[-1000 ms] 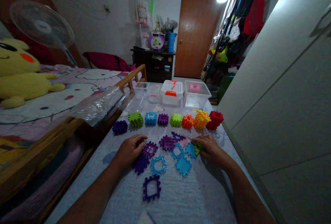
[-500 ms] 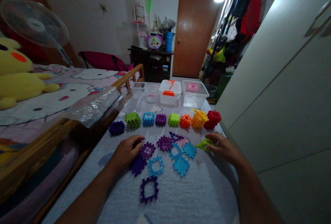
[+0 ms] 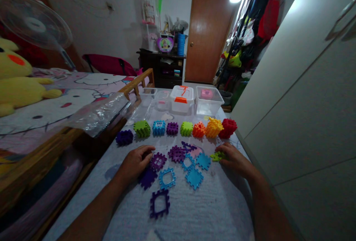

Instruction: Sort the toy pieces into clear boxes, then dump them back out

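My right hand has its fingers and thumb around lime-green interlocking tiles, low over the cloth; the palm side is hidden. My left hand rests beside a purple window-pattern tile, loosely curved, with thumb and forefinger apart and nothing visible between them. A dark purple tile lies by its wrist. Between the hands are more purple tiles, a purple triangle frame, blue square frames and solid blue tiles. A purple square frame lies nearer to me.
Stacked tiles sorted by colour stand in a row, from a dark purple stack to a red stack. Behind them are clear plastic boxes and a lidded box. A bed rail borders the left, a white cabinet the right.
My right hand has shifted slightly left and closed further around the lime-green tiles. My left hand and the other tiles stay in place; the whole view drifts slightly.
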`<state>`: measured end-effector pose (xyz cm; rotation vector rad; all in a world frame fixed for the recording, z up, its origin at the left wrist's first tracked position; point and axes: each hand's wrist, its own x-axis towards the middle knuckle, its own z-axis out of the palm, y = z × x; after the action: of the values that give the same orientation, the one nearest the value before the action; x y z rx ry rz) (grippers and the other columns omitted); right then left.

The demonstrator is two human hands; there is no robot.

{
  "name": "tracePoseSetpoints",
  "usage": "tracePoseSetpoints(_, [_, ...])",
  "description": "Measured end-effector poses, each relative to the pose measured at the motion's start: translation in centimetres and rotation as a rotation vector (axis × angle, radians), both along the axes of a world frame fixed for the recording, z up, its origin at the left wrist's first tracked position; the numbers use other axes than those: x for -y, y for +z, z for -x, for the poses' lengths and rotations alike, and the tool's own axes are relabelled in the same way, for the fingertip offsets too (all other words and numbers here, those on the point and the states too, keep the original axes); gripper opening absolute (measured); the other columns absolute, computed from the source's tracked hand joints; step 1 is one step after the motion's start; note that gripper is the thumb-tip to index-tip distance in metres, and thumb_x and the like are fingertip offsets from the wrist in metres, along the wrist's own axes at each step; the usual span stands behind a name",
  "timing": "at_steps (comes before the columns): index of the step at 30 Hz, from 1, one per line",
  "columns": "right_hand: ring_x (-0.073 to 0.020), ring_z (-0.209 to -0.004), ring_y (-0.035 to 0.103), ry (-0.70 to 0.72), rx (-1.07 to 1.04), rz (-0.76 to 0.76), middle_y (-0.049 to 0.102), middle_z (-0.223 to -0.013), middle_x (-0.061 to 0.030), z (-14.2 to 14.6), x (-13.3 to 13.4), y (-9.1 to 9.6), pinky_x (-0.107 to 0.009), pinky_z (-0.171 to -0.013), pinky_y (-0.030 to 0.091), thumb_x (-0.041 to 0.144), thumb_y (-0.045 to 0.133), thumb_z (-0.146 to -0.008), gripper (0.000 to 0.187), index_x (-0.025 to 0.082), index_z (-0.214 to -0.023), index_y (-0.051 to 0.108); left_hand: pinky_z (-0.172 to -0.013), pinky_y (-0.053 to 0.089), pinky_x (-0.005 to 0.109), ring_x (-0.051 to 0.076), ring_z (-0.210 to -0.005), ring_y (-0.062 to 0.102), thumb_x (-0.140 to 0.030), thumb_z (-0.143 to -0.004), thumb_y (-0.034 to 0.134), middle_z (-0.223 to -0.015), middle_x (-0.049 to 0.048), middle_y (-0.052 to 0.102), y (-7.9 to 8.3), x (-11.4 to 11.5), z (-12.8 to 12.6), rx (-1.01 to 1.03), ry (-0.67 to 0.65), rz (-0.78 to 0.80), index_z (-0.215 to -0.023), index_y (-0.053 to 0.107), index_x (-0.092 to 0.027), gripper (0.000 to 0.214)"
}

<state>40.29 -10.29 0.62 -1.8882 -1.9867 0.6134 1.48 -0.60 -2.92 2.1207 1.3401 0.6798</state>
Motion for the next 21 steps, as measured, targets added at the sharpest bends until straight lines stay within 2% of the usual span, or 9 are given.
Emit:
tracePoseSetpoints(3, [-0.0236,-0.099,0.056,0.003,-0.013,-0.031,0.059,-0.103,-0.0073,-0.4,0.0,-0.4,-0.036,-0.090,0.045,0.012,0.058,-0.070,0.037,0.021,-0.105,0.065,-0.091,0.053,0.036,0.025,-0.098,0.069,-0.040,-0.083,0.051,-0.106,0.0083,0.075,-0.1,-0.1,0.0,-0.001,-0.001,-0.016,-0.102,0.071,-0.018,0.036])
tracePoseSetpoints(6, [-0.0227,-0.096,0.058,-0.057,-0.029,-0.072,0.060,-0.103,-0.0073,-1.0,-0.1,-0.7,-0.035,-0.085,0.047,0.017,0.058,-0.070,0.036,0.021,-0.106,0.065,-0.089,0.054,0.036,0.025,-0.097,0.070,-0.041,-0.083,0.052,-0.105,0.0082,0.075,-0.2,-0.1,0.0,0.003,0.007,-0.015,-0.102,0.071,-0.018,0.036])
tracePoseSetpoints(8, [-0.0222,-0.089,0.060,-0.147,-0.002,-0.083,0.062,-0.100,-0.0077,-1.4,-0.2,-0.8,-0.034,-0.079,0.048,0.025,0.059,-0.073,0.034,0.020,-0.106,0.065,-0.089,0.054,0.036,0.025,-0.096,0.070,-0.041,-0.083,0.051,-0.104,0.0083,0.075,-0.2,-0.1,0.1,0.005,0.011,-0.010,-0.102,0.071,-0.018,0.036])
tracePoseSetpoints(11, [-0.0220,-0.075,0.062,-0.282,0.092,-0.017,0.064,-0.084,-0.0067,-1.4,-0.4,-0.8,-0.032,-0.067,0.046,0.040,0.059,-0.077,0.033,0.018,-0.099,0.066,-0.089,0.054,0.035,0.025,-0.096,0.070,-0.041,-0.082,0.051,-0.104,0.0087,0.075,-0.1,0.0,0.1,-0.007,0.007,-0.007,-0.102,0.071,-0.018,0.036])
tracePoseSetpoints(14, [-0.0223,-0.068,0.062,-0.347,0.113,0.031,0.065,-0.072,-0.0051,-0.8,-0.5,-0.6,-0.031,-0.061,0.042,0.053,0.060,-0.076,0.037,0.018,-0.088,0.065,-0.090,0.053,0.035,0.025,-0.096,0.070,-0.041,-0.083,0.051,-0.106,0.0088,0.075,0.0,0.0,0.1,-0.013,-0.005,0.001,-0.103,0.071,-0.018,0.036])
tracePoseSetpoints(18, [-0.0214,-0.067,0.063,-0.311,-0.046,0.056,0.067,-0.073,-0.0041,-0.5,-0.1,0.0,-0.031,-0.060,0.044,0.059,0.055,-0.080,0.043,0.020,-0.093,0.065,-0.090,0.053,0.035,0.025,-0.097,0.070,-0.040,-0.084,0.051,-0.105,0.0082,0.075,-0.1,0.0,0.1,-0.007,-0.006,0.000,-0.103,0.071,-0.019,0.035])
tracePoseSetpoints(21, [-0.0202,-0.067,0.061,-0.251,-0.108,0.067,0.065,-0.077,-0.0041,-1.1,0.4,0.3,-0.032,-0.060,0.046,0.046,0.049,-0.085,0.036,0.019,-0.104,0.064,-0.087,0.054,0.035,0.025,-0.095,0.070,-0.041,-0.083,0.051,-0.105,0.0084,0.075,0.1,0.0,0.1,-0.008,0.000,-0.007,-0.102,0.071,-0.019,0.036])
